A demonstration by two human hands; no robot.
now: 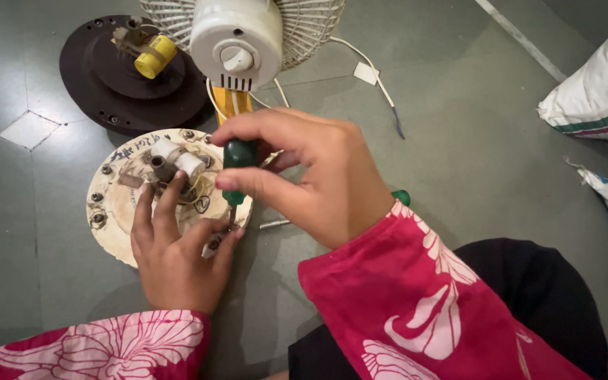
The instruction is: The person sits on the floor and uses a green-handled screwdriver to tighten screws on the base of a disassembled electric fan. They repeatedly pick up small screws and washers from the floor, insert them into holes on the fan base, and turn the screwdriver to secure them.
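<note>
White table fan with wire grille [248,35] lies on the grey floor [473,141], its black round base cover [107,91] off beside the exposed cream base plate [117,211], which left hand [174,257] presses flat while right hand [318,176] grips green-handled screwdriver [236,169] upright on an edge screw; other screws still seated.

The right hand [318,176] holds a green screwdriver [236,172] straight up, its tip on the round cream fan base [110,204]. The left hand [174,250] presses on that base. A white fan [237,35] and a black disc [100,84] lie behind on the floor.
</note>
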